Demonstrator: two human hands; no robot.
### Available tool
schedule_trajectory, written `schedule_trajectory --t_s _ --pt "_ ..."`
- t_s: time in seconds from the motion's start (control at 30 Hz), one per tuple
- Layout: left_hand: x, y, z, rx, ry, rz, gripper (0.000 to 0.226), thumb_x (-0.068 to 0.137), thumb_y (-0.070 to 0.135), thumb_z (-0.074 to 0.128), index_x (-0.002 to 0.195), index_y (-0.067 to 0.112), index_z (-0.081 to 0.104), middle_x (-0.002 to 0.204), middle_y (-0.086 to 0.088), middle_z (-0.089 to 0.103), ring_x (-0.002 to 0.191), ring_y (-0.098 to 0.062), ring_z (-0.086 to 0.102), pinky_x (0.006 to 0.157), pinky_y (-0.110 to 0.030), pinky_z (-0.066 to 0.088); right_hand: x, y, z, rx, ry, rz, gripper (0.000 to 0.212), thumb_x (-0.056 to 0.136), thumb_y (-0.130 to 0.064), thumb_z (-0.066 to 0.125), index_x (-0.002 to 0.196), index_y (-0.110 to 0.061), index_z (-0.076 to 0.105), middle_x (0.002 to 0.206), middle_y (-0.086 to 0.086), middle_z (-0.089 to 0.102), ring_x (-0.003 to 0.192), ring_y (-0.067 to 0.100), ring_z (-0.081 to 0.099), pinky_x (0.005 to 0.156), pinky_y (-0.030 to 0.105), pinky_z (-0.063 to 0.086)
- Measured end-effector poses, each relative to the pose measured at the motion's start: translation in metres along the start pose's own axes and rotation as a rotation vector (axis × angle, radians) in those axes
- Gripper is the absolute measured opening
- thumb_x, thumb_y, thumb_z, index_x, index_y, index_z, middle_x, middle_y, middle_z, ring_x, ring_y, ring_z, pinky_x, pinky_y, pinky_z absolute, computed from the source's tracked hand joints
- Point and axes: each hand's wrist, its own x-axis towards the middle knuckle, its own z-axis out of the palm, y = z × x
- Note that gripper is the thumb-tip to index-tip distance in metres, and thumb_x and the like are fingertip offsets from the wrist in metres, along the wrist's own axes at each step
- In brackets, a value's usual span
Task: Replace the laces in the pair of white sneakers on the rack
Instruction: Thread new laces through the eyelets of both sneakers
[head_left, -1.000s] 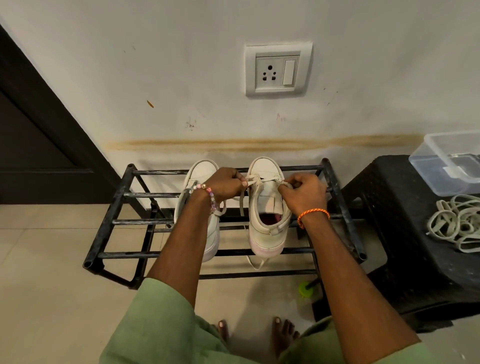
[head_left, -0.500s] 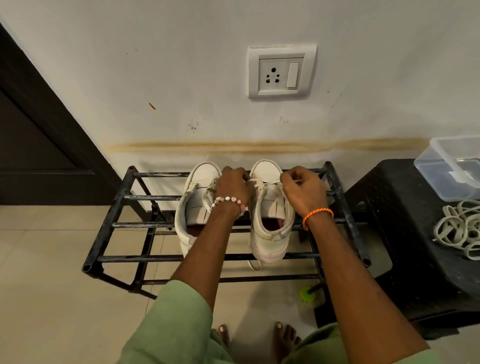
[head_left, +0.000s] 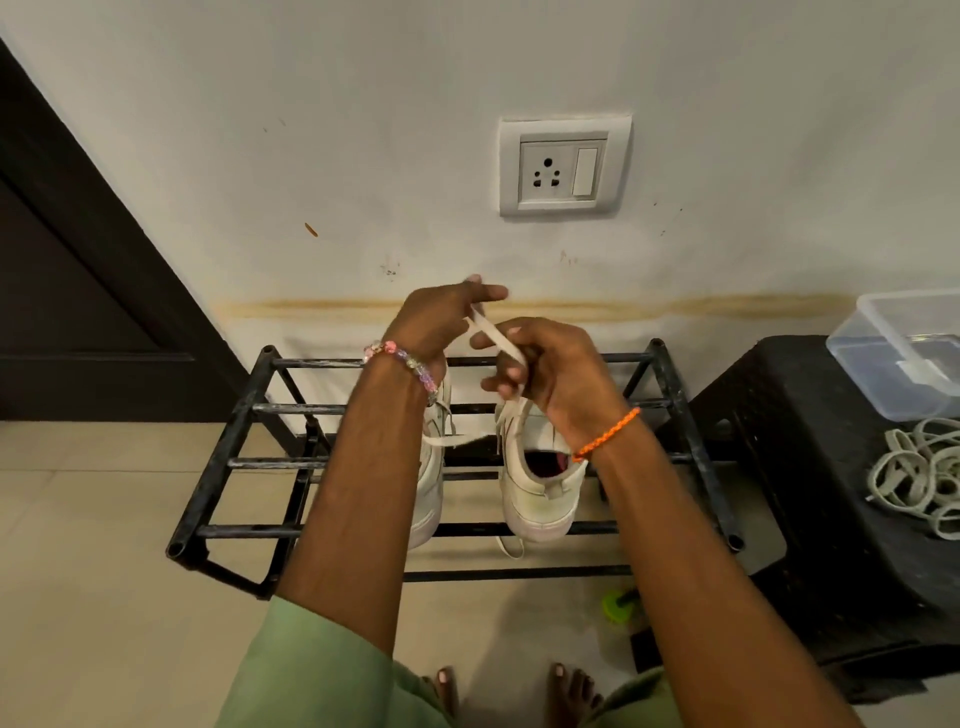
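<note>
While our left hand (head_left: 441, 317) and right hand (head_left: 540, 364) both pinch the lace (head_left: 491, 335) taut above the right sneaker (head_left: 540, 488), we draw it out evenly, steadying the shoe.

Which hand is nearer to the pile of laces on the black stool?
Right. The right hand holds a lace above the right sneaker, on the side of the pile of laces; the left hand is further left.

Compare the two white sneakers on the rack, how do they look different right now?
The right sneaker shows its dark red opening and has a lace pulled up from it, held by the left hand and right hand. The left sneaker is mostly hidden behind the left forearm. Both are white and sit on the black rack.
</note>
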Motion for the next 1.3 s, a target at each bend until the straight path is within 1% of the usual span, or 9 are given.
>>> schedule_trajectory --t_s 0.23,0.33,0.43,0.53,0.63,0.73,0.97,1.17,1.3 --pt "0.014 -0.022 -0.019 -0.209 0.295 -0.252 0.017 0.095 0.025 0.047 0.087 0.012 0.055 0.084 -0.004 0.055 0.07 -0.015 0.056 0.062 -0.026 0.041 -0.008 -0.029 -0.052 0.296 -0.087 0.077 0.023 0.078 -0.015 0.045 0.083 -0.003 0.064 0.043 -0.009 0.027 0.031 0.001 0.019 0.034 0.014 0.017" --pt "0.012 -0.021 -0.017 0.342 0.286 -0.205 0.03 0.09 0.03 0.055 0.103 0.003 0.058 0.1 -0.009 0.059 0.078 -0.022 0.057 0.065 -0.026 0.044 -0.002 -0.026 -0.06 -0.006 0.027 0.083 0.024 0.092 -0.011 0.044 0.091 -0.002 0.066 0.044 -0.008 0.028 0.033 0.003 0.018 0.035 0.013 0.012" --pt "0.005 -0.016 0.001 0.739 0.398 0.068 0.062 0.086 0.041 0.062 0.128 0.001 0.042 0.13 -0.015 0.04 0.11 -0.03 0.053 0.094 -0.037 0.045 0.002 -0.017 -0.051 -0.201 0.029 0.103 0.022 0.095 -0.014 0.049 0.092 -0.005 0.069 0.044 -0.007 0.029 0.034 0.004 0.019 0.035 0.012 0.013" --pt "-0.008 -0.009 0.023 0.442 0.017 0.321 0.041 0.093 0.041 0.053 0.122 0.011 0.046 0.111 -0.006 0.053 0.088 -0.006 0.061 0.075 -0.014 0.05 0.004 -0.016 -0.042 -0.222 0.01 0.099 0.023 0.095 -0.018 0.053 0.084 -0.005 0.068 0.042 -0.006 0.027 0.033 0.005 0.018 0.037 0.012 0.012" --pt "-0.006 -0.019 0.028 0.505 -0.139 0.335 0.044 0.097 0.043 0.045 0.073 0.012 0.064 0.065 -0.012 0.053 0.052 -0.016 0.051 0.059 -0.024 0.044 0.007 -0.014 -0.045 -0.195 0.114 0.089 0.032 0.091 -0.018 0.059 0.063 -0.005 0.056 0.037 -0.007 0.026 0.03 0.005 0.017 0.036 0.011 0.014" --pt "0.003 -0.03 0.021 0.521 0.058 0.363 0.049 0.094 0.042 0.051 0.054 0.016 0.053 0.049 -0.001 0.047 0.043 -0.012 0.039 0.055 -0.025 0.037 0.007 -0.012 -0.055 -0.157 0.239 0.097 0.039 0.088 -0.018 0.064 0.055 -0.009 0.045 0.035 -0.007 0.026 0.027 0.005 0.017 0.036 0.01 0.014" --pt "0.023 -0.039 -0.014 0.264 0.759 0.189 0.043 0.098 0.038 0.046 0.074 0.006 0.063 0.065 -0.003 0.056 0.073 -0.022 0.053 0.067 -0.025 0.034 0.006 -0.008 -0.08 -0.159 0.366 0.127 0.022 0.089 -0.013 0.063 0.069 -0.004 0.062 0.045 -0.002 0.043 0.031 0.005 0.026 0.033 0.013 0.019" --pt "0.031 -0.047 -0.031 0.13 0.972 0.15 0.044 0.1 0.034 0.041 0.061 0.015 0.047 0.063 0.0 0.052 0.079 -0.025 0.055 0.067 -0.028 0.04 0.009 0.007 -0.093 -0.388 0.479 0.191 0.005 0.085 -0.001 0.065 0.087 0.002 0.069 0.064 0.003 0.055 0.053 0.009 0.042 0.037 0.013 0.037" --pt "0.029 -0.048 -0.029 0.08 1.073 0.167 0.043 0.101 0.031 0.038 0.096 -0.004 0.062 0.093 -0.018 0.066 0.087 -0.029 0.059 0.065 -0.025 0.035 0.007 0.015 -0.098 -0.464 0.549 0.233 0.004 0.084 -0.002 0.067 0.081 -0.005 0.068 0.074 0.007 0.061 0.058 0.01 0.049 0.048 0.013 0.046"
